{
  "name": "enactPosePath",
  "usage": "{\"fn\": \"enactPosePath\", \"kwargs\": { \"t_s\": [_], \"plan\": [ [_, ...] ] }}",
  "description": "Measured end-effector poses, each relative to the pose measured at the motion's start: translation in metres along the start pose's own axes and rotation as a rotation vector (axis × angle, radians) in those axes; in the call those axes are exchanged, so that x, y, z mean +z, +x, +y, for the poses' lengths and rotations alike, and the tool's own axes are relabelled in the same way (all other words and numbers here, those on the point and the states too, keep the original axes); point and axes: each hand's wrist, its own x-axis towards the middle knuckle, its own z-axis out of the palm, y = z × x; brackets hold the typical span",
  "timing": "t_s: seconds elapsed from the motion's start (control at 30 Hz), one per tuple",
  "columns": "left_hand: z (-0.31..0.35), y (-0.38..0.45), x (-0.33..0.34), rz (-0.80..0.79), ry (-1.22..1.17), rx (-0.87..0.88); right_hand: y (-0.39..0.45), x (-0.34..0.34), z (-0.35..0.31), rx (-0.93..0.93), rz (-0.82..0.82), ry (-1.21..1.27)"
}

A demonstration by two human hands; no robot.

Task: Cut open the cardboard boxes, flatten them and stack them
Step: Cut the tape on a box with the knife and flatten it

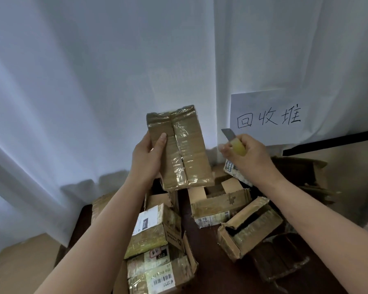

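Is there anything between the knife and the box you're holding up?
No. In the head view only the white curtain shows behind the gap between the utility knife in the right hand and the taped box the left hand holds.

The box [180,148] that you hold up is brown cardboard, with shiny clear tape along its middle seam and across its ends. The knife [234,143] has a yellow handle and a grey blade. Behind you see a white curtain [94,71] and a white paper sign [268,117] with black handwritten characters. The table [208,262] is dark brown. The lower boxes [155,240] are brown with white labels, which carry black barcodes and black print
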Motion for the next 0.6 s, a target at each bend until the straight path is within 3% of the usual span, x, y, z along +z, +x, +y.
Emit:
{"fn": "enactPosePath", "kwargs": {
  "t_s": [0.1,0.2,0.37,0.5,0.6],
  "plan": [
    [0.007,-0.006,0.012,0.007,-0.082,-0.085,-0.006,0.017,-0.008,0.003,-0.089,0.02],
    [0.016,-0.009,0.014,-0.034,-0.148,-0.125,-0.002,0.022,-0.013,-0.018,-0.062,0.008],
    [0.019,-0.013,-0.009,-0.163,-0.068,-0.119,0.013,0.005,-0.024,0.12,-0.046,0.284],
    [0.021,-0.015,-0.027,-0.365,0.539,0.378,0.025,-0.002,-0.025,0.249,0.023,0.376],
    [0.018,-0.018,-0.005,-0.524,0.571,0.416,0.018,0.028,-0.024,0.284,-0.067,0.355]
  ]
}}
